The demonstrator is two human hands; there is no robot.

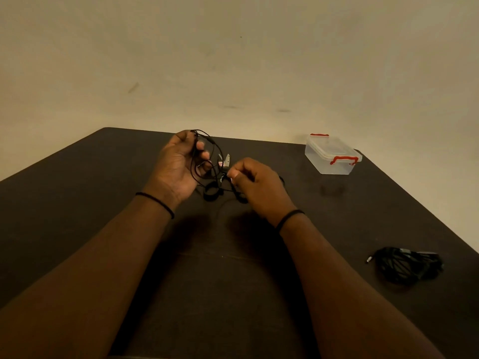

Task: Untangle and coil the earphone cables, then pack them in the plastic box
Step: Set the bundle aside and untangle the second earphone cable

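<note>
The left hand gripped looped earphone cable; the right hand pinched a strand. The tangle hung between them, the plastic box lying far right, nearer the right hand.

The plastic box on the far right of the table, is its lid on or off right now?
On. The plastic box stands upright with its clear lid seated on top and both red clips down at the ends. Nothing shows inside through the walls.

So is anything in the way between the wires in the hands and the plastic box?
Nothing on the table between them. But the plastic box has its lid on, which blocks the earphone cables held by the left hand and right hand.
</note>
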